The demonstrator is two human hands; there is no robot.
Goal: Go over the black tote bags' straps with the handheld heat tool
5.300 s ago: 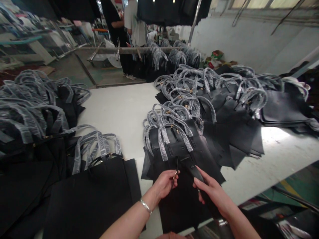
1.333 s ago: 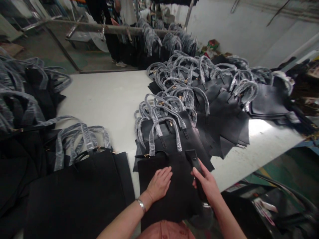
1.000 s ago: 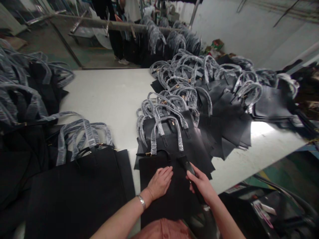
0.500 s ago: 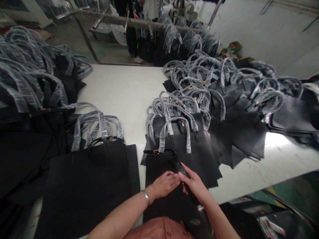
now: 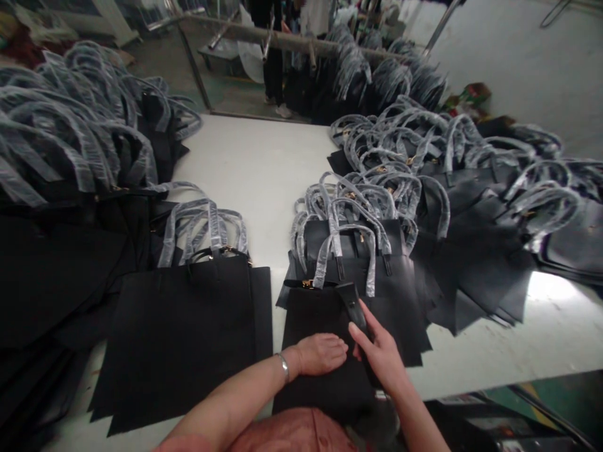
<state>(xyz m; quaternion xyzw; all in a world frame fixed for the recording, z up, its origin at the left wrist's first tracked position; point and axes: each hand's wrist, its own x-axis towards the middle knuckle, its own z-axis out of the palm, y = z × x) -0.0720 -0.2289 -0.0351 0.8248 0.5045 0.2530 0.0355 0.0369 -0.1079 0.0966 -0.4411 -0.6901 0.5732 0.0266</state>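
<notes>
Flat on the front black bag (image 5: 311, 314) rests my left hand (image 5: 323, 353), its fingers stretched out and holding nothing. Just to its right, my right hand (image 5: 377, 342) is closed round a black strap-like piece (image 5: 351, 301), whose wide end lies near the bag's top edge. A small gold buckle (image 5: 307, 284) shows at that top edge. Plastic-wrapped handles (image 5: 333, 232) stand up from the bags behind. The lower end of the black piece is partly hidden by my right hand and forearm.
Another stack of black bags (image 5: 188, 339) lies on the white table (image 5: 254, 157) to the left. A heap with wrapped handles (image 5: 70, 125) is at the far left, more bags (image 5: 461, 232) at the right. Behind the table are a metal rail (image 5: 292, 43) and a standing person (image 5: 273, 69).
My hands have moved slightly apart; the left one is now flat, away from the black piece. The piece's wide end has risen and turned. The whole view has shifted.
</notes>
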